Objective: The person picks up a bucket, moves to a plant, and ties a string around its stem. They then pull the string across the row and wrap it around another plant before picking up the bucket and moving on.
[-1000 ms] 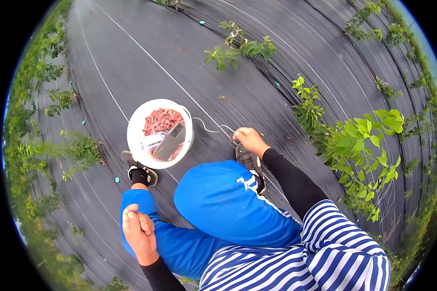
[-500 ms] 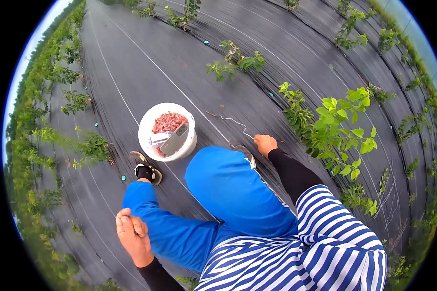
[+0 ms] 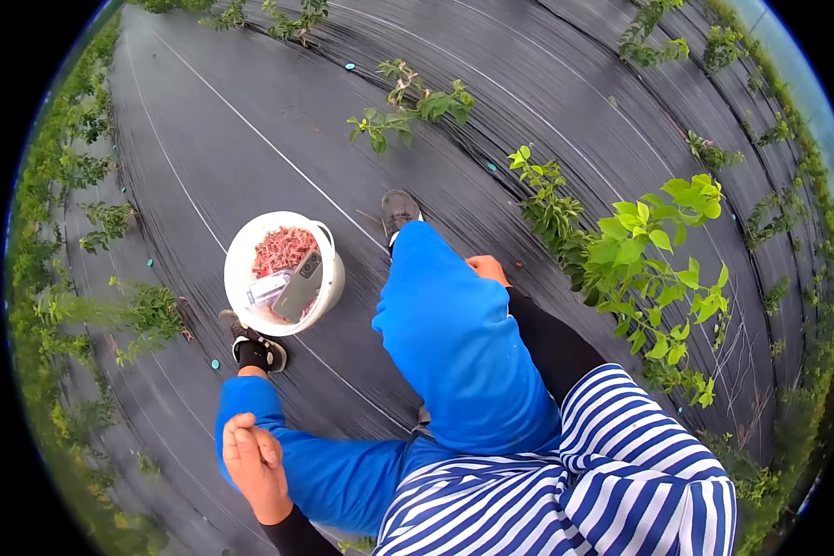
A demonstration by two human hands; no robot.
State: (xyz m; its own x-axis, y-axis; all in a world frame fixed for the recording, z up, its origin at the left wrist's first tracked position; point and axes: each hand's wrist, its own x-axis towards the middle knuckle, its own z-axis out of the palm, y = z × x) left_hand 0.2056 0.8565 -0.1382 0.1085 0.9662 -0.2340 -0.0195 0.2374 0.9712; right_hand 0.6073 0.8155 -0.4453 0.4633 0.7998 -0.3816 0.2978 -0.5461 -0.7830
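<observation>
My left hand [image 3: 259, 468] is held above my bent left leg, its fingers curled together; whether anything is inside them cannot be seen. Beyond my right knee, my right hand [image 3: 488, 270] reaches down near the black ground sheet [image 3: 278, 120]. Its knuckles show curled, but the knee hides the fingertips and whatever they may hold. A white bucket [image 3: 329, 290] stands between my feet, left of the right hand. Inside it are many reddish-pink short pieces [image 3: 285, 249], a grey phone [image 3: 299, 286] and a white packet [image 3: 267, 289].
A leafy plant [image 3: 630, 246] rises right of my right hand. Another small plant [image 3: 417, 104] grows from the sheet ahead. Thin black lines run along the rows. My right shoe [image 3: 399, 211] and left shoe [image 3: 259, 350] rest on the sheet.
My right foot and knee have moved forward, now covering part of my right hand and the thin pale string that stretched from it. The bucket appears further left as the view shifts.
</observation>
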